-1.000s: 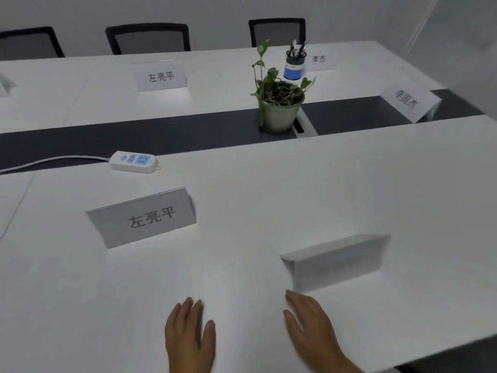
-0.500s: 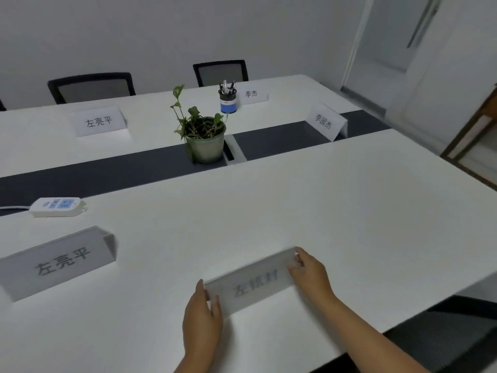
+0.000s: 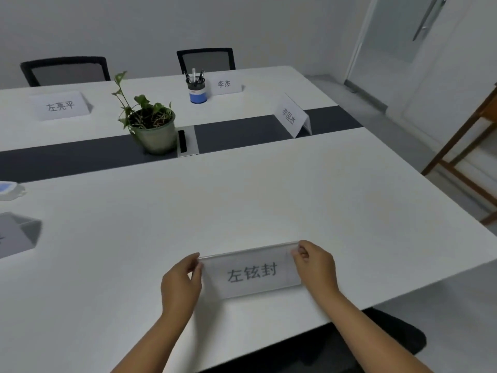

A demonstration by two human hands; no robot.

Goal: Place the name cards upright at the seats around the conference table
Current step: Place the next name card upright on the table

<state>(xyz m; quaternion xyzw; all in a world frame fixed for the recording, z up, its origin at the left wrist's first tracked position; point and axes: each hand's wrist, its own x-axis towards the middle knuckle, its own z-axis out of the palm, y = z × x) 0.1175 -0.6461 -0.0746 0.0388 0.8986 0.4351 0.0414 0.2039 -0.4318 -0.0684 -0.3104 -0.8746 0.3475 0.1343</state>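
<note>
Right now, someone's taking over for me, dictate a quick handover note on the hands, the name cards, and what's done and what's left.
Left hand: pinches the left end of the near card.
Right hand: pinches its right end.
The near card faces the camera at the table's near edge.
Done: cards stand upright at the far-left seat, far-middle seat, the table's end and near-left.
Left: settle this card upright, then release the grip. Seats out of view cannot be judged.

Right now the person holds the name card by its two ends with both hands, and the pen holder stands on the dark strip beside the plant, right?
Not quite. The head view shows both hands, left hand and right hand, holding the name card by its ends, but the pen holder stands on the white tabletop beyond the dark strip; only the plant stands on the strip.
</note>
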